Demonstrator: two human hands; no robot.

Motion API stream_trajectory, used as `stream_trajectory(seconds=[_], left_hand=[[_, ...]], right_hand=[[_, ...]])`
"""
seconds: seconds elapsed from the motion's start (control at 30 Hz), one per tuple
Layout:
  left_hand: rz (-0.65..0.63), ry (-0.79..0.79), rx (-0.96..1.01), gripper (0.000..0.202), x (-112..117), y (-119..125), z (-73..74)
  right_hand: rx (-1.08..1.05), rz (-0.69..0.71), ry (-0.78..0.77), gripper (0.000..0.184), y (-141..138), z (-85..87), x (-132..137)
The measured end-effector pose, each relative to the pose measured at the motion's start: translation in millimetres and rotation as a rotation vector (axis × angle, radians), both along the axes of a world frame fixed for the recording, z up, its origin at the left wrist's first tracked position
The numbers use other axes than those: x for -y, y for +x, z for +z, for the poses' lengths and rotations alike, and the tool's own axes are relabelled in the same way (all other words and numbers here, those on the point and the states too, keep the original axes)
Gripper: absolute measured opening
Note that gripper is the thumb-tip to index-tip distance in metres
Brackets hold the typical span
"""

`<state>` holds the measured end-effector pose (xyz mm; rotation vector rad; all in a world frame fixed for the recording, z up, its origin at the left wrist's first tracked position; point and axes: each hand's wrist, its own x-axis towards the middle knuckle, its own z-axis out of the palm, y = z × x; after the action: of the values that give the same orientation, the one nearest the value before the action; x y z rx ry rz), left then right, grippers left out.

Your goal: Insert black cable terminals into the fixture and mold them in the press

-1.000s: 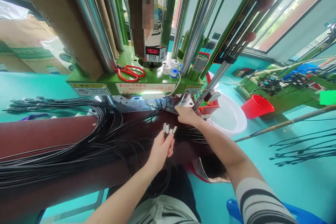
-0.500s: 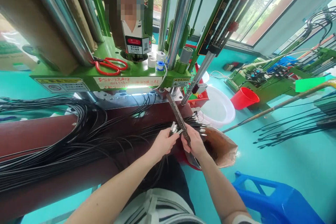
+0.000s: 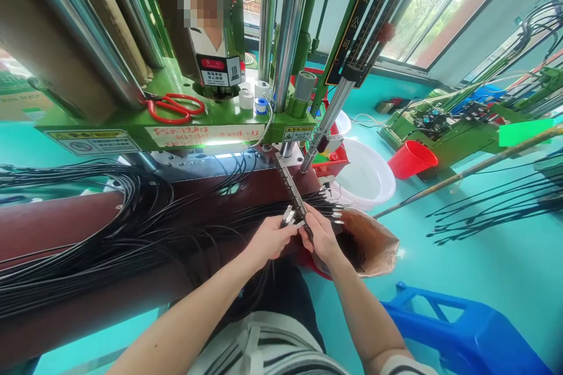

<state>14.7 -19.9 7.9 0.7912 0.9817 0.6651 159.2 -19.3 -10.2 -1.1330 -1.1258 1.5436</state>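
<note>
My left hand (image 3: 268, 240) is closed around a small bunch of black cables with silver metal tips (image 3: 288, 217) sticking up from the fist. Right beside it, my right hand (image 3: 321, 237) grips the lower end of a long dark metal bar (image 3: 292, 187) that slants up toward the green machine (image 3: 176, 129). The two hands touch over the edge of the dark red bench (image 3: 65, 228). A thick spread of black cables (image 3: 109, 240) lies across that bench to my left.
Red scissors (image 3: 173, 106) and tape rolls (image 3: 253, 96) sit on the machine's green plate. A person stands behind the machine. To the right are a brown bag (image 3: 373, 243), a white basin (image 3: 367, 179), a red bucket (image 3: 411, 159) and a blue stool (image 3: 457, 334).
My right hand came back from the machine, took the metal bar and now holds it against my left hand. The camera view shifted down and left.
</note>
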Motion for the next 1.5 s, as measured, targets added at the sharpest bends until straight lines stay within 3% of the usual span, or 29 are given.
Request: stream_trajectory(seconds=[0.23,0.43,0.5,0.6,0.73,0.9,1.2,1.4,1.5], left_hand=[[0.086,0.123,-0.029,0.032,1.6,0.4,-2.7],[0.425,0.245,0.073,0.029,-10.1,-14.1,11.5],[0.412,0.216,0.097,0.028,-11.6,-12.3,13.2],[0.277,0.168,0.010,0.023,-9.8,-2.3,8.0],[0.170,0.310,-0.240,0.021,-8.8,6.4,-2.6],[0.192,0.405,-0.307,0.019,-12.9,2.1,-6.6],[0.244,0.396,-0.265,0.023,-9.2,-0.7,-8.4],[0.568,0.398,-0.150,0.026,-12.7,-5.1,-1.6],[0.456,0.280,-0.068,0.027,-14.0,-6.0,-0.7]], right_hand=[[0.112,-0.006,0.065,0.051,-4.0,-0.5,2.4],[-0.057,-0.018,-0.039,0.050,-0.3,3.5,-1.9],[-0.070,-0.010,-0.053,0.050,-0.3,3.9,-2.5],[-0.056,-0.002,-0.055,0.050,-1.3,4.0,-2.2],[-0.056,0.007,-0.045,0.049,0.4,3.9,-1.6],[-0.031,0.047,-0.044,0.050,4.5,3.3,-2.1],[0.092,0.010,0.007,0.052,-6.4,6.8,1.6],[-0.045,-0.028,-0.057,0.050,0.9,4.3,0.2],[-0.092,-0.020,-0.050,0.049,4.2,0.7,-0.4]])
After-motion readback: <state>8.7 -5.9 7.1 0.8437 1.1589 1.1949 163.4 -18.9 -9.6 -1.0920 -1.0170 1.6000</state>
